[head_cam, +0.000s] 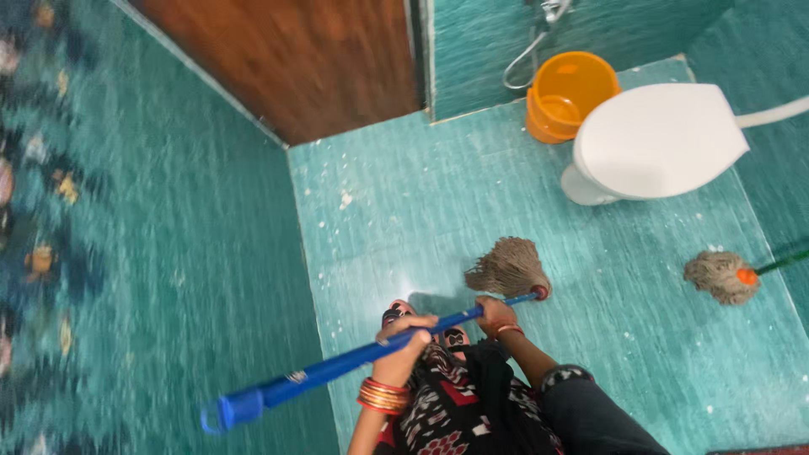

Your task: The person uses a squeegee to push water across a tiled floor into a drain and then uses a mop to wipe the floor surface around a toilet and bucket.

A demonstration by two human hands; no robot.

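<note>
Both hands are closed around the blue mop handle [354,358]: the left hand [403,337] mid-shaft, the right hand [495,315] near the head. The handle runs from lower left up to the right, its stringy mop head [508,266] resting on the teal tiled floor [404,211], near a white toilet [653,141] and orange bucket [569,94].

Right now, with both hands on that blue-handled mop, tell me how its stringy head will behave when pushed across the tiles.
The mop head is a loose bundle of strands, so it will probably flop and splay, not stay stiff. The floor looks wet, so it may glide easily. The blue handle, gripped by left hand and right hand, looks rigid.
</note>
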